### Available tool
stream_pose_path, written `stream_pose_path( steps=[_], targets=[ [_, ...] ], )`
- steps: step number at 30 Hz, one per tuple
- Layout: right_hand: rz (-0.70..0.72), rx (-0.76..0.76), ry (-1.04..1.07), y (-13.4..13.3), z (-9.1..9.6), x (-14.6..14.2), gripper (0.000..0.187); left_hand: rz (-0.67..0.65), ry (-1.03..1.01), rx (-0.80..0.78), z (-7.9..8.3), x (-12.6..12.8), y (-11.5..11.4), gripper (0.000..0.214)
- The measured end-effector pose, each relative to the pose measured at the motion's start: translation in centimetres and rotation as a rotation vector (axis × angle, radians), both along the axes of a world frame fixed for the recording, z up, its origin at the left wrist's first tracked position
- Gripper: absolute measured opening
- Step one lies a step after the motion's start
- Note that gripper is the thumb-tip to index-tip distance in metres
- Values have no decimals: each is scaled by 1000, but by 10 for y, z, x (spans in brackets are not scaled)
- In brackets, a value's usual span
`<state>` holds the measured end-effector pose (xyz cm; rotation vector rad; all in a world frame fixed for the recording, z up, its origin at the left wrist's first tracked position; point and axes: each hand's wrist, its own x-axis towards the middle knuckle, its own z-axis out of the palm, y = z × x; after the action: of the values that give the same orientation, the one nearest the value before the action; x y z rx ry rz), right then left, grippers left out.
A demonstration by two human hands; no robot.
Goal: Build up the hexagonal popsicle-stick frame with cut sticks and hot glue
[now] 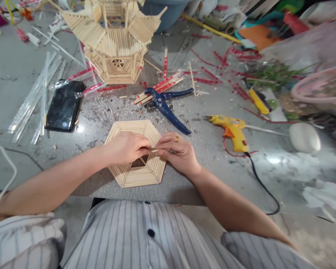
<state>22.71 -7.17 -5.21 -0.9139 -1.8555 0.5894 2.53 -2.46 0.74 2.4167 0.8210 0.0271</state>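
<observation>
Between the fingertips of both hands is a short thin wooden stick [155,150]. My left hand [128,147] is closed in a pinch at its left end, while my right hand [180,151], with a ring on one finger, pinches the right end. Beneath them a hexagonal panel of pale wooden sticks [140,182] lies flat on the grey table, with a dark opening in its middle partly hidden by the hands. Just beyond the panel rest blue-handled cutters [168,108]. To the right, a yellow hot glue gun [233,130] lies on its side.
A pagoda-like model of wooden sticks [117,46] stands at the back. Glue sticks [35,93] and a black phone [64,106] lie at left. Red-wrapped sticks [162,87], a white computer mouse [305,137], a pink basket [319,84] and a black cord [264,190] occupy the table.
</observation>
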Motion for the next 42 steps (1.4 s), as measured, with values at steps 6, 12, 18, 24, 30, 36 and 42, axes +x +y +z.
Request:
stream_pose_path(
  steps=[6,12,18,24,30,36,42],
  targets=[
    [1,-7,27,0,0,-3,9,-7,7,-28,-3,4,-5,20],
    [-16,21,-121,6,-5,6,34,53,-2,-186,3,1,1,19],
    [73,100,-293,7,0,14,52,80,49,-276,14,0,1,14],
    [149,180,-274,3,14,10,19,97,33,-229,7,5,-4,15],
    [198,138,-367,2,12,6,9,45,10,-190,-2,7,-6,17],
    [243,104,-359,2,12,9,8,-8,33,-189,-1,6,-4,11],
    [237,99,-372,2,11,8,11,-34,81,-156,1,7,-5,8]
  ],
)
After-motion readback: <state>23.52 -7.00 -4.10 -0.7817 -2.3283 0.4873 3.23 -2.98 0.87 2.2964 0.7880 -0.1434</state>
